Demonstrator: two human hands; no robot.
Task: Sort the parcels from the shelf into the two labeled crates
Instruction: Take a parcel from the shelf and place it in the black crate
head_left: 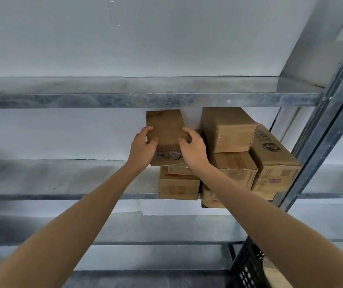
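Both hands hold one brown box [165,126]. The left hand [143,145] curls round its left edge and the right hand [193,146] round its right edge, fingers over the top. The box is directly above a lower box [178,185] on the metal shelf [62,177]; whether they touch cannot be told. Just right of the box, a stack of boxes [235,140] crowds the right hand. Left of the box, open shelf board stretches away. A metal beam [124,99] runs close above the box's far edge. Below and right of the box is a black crate [247,265].
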